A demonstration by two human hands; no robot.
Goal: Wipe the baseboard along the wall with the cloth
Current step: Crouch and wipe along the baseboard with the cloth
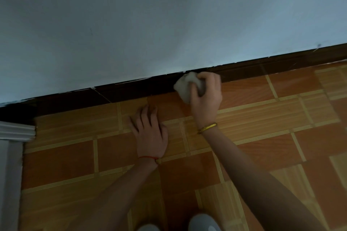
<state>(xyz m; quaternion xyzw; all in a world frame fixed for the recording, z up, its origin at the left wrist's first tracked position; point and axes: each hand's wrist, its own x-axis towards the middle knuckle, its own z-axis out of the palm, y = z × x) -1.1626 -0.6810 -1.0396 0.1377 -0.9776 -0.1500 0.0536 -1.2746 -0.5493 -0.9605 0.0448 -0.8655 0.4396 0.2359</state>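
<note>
A dark brown baseboard (131, 90) runs along the foot of the pale blue-grey wall (150, 24), rising from lower left to upper right. My right hand (206, 95) is closed around a bunched white cloth (183, 86) and presses it against the baseboard near the middle of the view. A gold bracelet sits on that wrist. My left hand (150, 133) lies flat on the floor with its fingers spread, a little below and left of the cloth. It holds nothing, and a red string circles its wrist.
The floor (262, 118) is orange-brown tile with lighter striped bands. A white moulded door frame (13, 137) stands at the left edge, where the baseboard ends. The toes of two light shoes (203, 223) show at the bottom.
</note>
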